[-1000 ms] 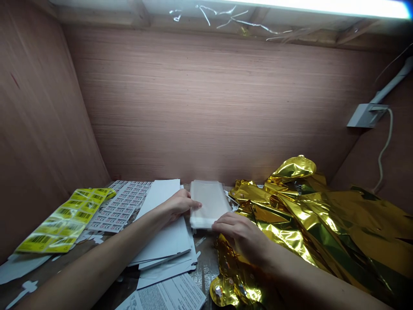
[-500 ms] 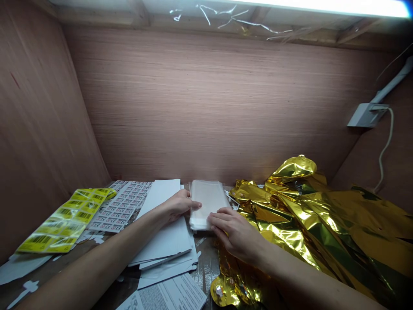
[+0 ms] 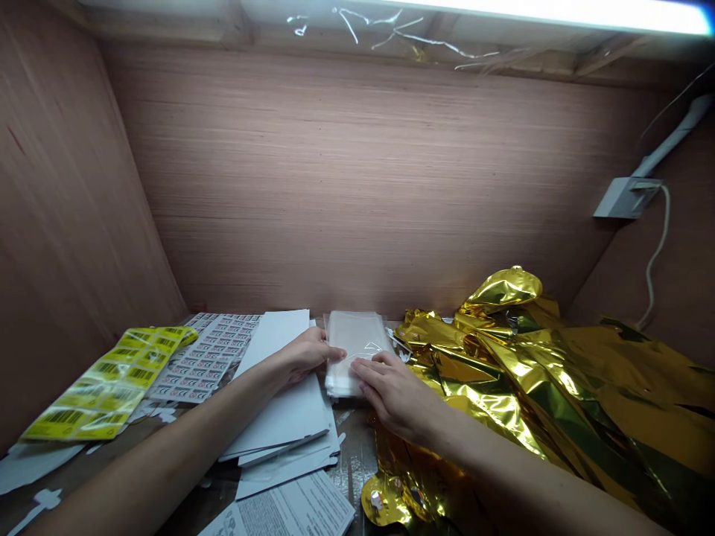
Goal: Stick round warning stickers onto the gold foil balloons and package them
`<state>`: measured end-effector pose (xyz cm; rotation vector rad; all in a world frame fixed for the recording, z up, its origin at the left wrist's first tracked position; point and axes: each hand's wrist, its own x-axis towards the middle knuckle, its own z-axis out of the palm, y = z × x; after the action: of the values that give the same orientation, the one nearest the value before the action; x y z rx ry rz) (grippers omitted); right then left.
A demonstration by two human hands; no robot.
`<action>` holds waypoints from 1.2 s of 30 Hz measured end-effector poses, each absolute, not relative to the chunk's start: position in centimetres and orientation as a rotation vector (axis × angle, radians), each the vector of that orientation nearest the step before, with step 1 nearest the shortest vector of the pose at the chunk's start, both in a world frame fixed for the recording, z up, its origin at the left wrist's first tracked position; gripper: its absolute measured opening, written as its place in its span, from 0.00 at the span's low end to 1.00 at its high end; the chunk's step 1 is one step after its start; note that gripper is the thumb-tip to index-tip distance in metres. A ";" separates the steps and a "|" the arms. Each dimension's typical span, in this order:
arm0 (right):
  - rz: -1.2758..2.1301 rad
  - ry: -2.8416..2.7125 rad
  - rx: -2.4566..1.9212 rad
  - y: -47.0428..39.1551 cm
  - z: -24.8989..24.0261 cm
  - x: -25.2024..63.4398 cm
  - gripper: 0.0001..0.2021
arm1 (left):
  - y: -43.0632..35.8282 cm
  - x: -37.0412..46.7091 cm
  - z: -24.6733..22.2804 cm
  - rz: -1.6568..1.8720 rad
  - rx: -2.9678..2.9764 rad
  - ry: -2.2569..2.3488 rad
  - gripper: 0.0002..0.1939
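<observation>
A stack of clear plastic bags lies flat near the back wall. My left hand grips its left edge, thumb on top and the other fingers mostly hidden behind the hand. At the stack's lower right, my right hand has its fingers drawn together on the uppermost bag. Bright creases run through the film just above those fingertips. White sheets lie beneath my left hand and forearm, in a loose pile left of the bags.
Crumpled gold foil balloons cover the right side. Yellow barcode labels and sheets of small printed stickers lie left. Printed leaflets are at the front. A wooden panel stands behind, with an electrical box at right.
My right fingers have slid left and slightly upward over the bags, and creases have appeared in the top film. My left hand keeps its place on the stack's edge.
</observation>
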<state>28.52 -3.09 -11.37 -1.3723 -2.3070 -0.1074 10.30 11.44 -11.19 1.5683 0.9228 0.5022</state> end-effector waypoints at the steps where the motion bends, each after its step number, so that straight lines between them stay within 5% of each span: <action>1: -0.108 -2.309 -1.370 -3.2 -11.3 28.5 0.13 | 11.4 10.3 -11.2 0.501 1.568 0.922 0.07; 36: -0.140 -2.531 -1.290 1.2 -9.8 31.6 0.09 | 12.2 11.4 -11.9 0.594 1.517 1.071 0.13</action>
<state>31.57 1.21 -9.83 -1.2895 -2.5311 -0.1398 11.38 12.22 -11.94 1.5173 1.0706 0.5936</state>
